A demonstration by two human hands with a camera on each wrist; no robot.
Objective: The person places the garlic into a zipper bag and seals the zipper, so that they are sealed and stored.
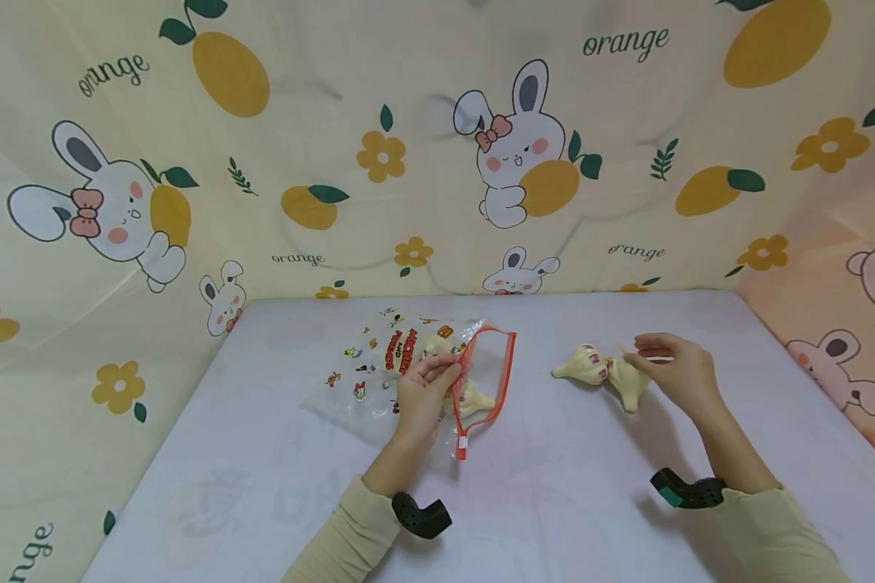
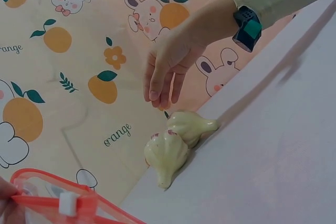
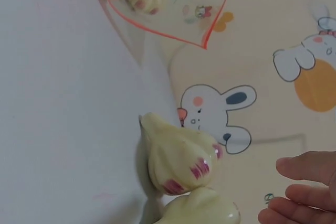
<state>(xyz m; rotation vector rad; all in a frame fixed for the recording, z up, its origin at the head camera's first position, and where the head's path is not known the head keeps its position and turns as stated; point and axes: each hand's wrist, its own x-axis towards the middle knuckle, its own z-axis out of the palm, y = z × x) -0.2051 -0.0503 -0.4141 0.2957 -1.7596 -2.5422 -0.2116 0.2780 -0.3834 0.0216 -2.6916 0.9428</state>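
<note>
My left hand [image 1: 421, 398] pinches the rim of a clear zip bag [image 1: 350, 397] with cartoon prints. The bag's red zip edge [image 1: 508, 372] gapes toward the right, and a white slider [image 2: 68, 203] sits on it. Pale garlic bulbs, probably models, lie inside; one bulb [image 1: 475, 401] shows near the mouth. Two more garlic bulbs rest on the table to the right, touching each other: a left bulb [image 1: 583, 366] and a right bulb [image 1: 630, 387]. Just above the right bulb hovers my right hand [image 1: 677, 371], fingers loosely extended, holding nothing.
A white-covered table [image 1: 546, 502] carries everything. Behind it and at both sides hangs a cream cloth [image 1: 422, 81] printed with rabbits and oranges. Black devices are strapped to the left wrist [image 1: 421, 516] and right wrist [image 1: 688, 490].
</note>
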